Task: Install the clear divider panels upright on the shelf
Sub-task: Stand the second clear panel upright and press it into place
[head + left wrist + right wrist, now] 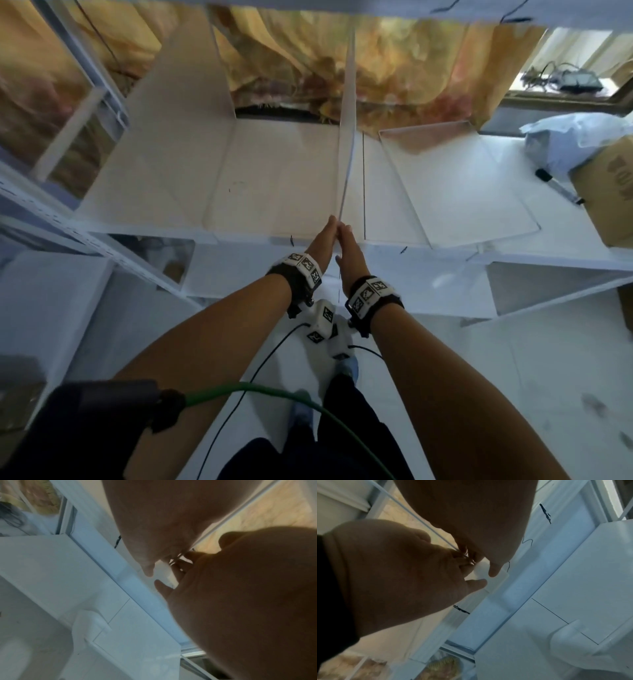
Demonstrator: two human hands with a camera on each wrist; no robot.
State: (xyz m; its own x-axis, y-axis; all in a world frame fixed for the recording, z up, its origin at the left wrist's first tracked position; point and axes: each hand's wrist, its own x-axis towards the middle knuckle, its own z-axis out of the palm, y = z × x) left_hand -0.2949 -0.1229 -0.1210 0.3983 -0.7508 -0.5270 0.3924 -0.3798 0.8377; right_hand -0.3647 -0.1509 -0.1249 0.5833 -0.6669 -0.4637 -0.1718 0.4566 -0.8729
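Observation:
A clear divider panel (346,154) stands upright, edge-on, in the middle of the white shelf (274,192). My left hand (325,236) and right hand (351,246) press flat against its two sides at the front edge, fingers straight. In the wrist views the left hand (154,527) and right hand (471,513) meet around the panel edge (419,520) above a small white holder piece (481,568) on the shelf's front lip. Another clear panel (459,185) lies on the shelf to the right. A third panel (185,120) stands to the left.
A cardboard box (606,192), a plastic bag (575,137) and a black-capped marker (558,186) sit at the shelf's right end. A metal rack post (68,219) runs along the left. Black marks dot the shelf's front lip. A lower shelf lies beneath.

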